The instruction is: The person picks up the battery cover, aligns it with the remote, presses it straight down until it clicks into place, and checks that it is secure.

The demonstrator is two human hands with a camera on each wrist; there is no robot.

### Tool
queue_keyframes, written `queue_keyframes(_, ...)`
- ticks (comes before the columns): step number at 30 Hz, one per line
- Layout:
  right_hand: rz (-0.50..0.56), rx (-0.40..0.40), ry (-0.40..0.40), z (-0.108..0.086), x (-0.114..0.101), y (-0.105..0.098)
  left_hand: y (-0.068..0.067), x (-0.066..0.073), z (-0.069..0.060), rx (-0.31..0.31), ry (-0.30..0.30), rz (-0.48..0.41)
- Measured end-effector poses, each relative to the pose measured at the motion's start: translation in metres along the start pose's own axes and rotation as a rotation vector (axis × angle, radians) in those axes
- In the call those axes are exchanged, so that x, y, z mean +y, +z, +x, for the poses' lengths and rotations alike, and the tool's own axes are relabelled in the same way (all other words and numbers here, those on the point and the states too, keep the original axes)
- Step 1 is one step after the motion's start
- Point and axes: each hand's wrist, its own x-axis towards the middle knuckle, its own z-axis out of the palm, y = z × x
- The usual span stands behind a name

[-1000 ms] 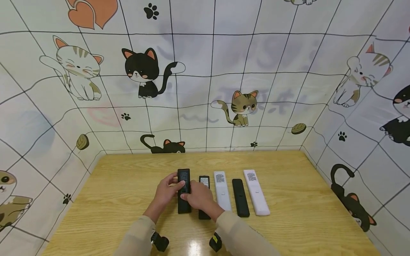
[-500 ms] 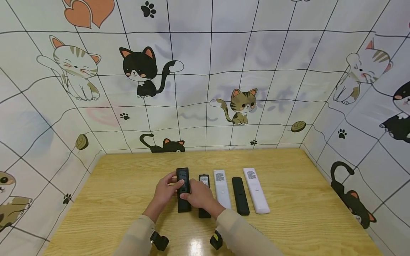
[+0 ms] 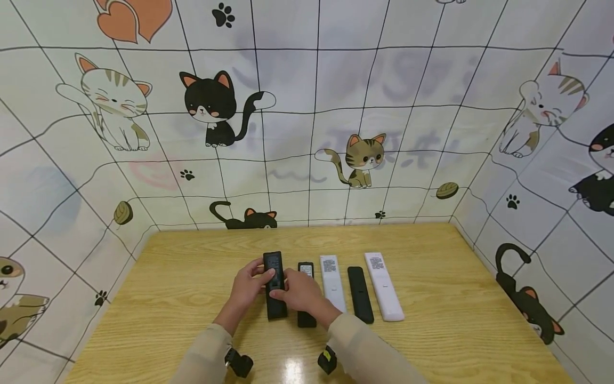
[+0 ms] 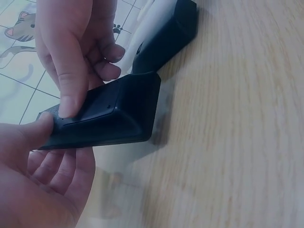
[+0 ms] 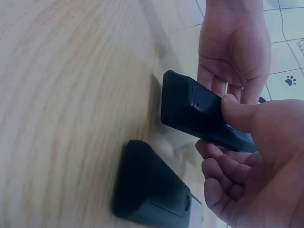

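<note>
Face down, with its back toward me, a black remote control (image 3: 275,309) is held between both hands just over the table. My left hand (image 3: 245,287) grips its left side, thumb on the back and fingers underneath, as the left wrist view shows. From the right, my right hand (image 3: 303,292) pinches it, its thumb (image 5: 237,114) pressing on the battery cover (image 5: 205,102) and its fingers below. The cover looks closed. Beside the right hand, partly hidden under it, lies a smaller black remote (image 3: 306,320) with a white label.
Further right on the wooden table (image 3: 455,309) lie a white remote (image 3: 332,282), a black remote (image 3: 360,296) and another white remote (image 3: 384,288), all backs up. A cat-print cloth (image 3: 297,128) walls off the back and sides.
The held remote has tilted slightly, its far end leaning left. My right forearm has shifted a little to the right; both hands keep the same hold.
</note>
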Motion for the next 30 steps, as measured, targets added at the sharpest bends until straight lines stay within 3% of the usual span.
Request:
queue_keyframes(17,-0.047,0.015,-0.064,-0.010,0.010,-0.029,0.001,-0.001,-0.002,-0.003,-0.039,0.064)
queue_keyframes(30,-0.056,0.002,-0.118,-0.017,0.031,-0.038,0.010,-0.009,-0.004,0.032,-0.028,0.259)
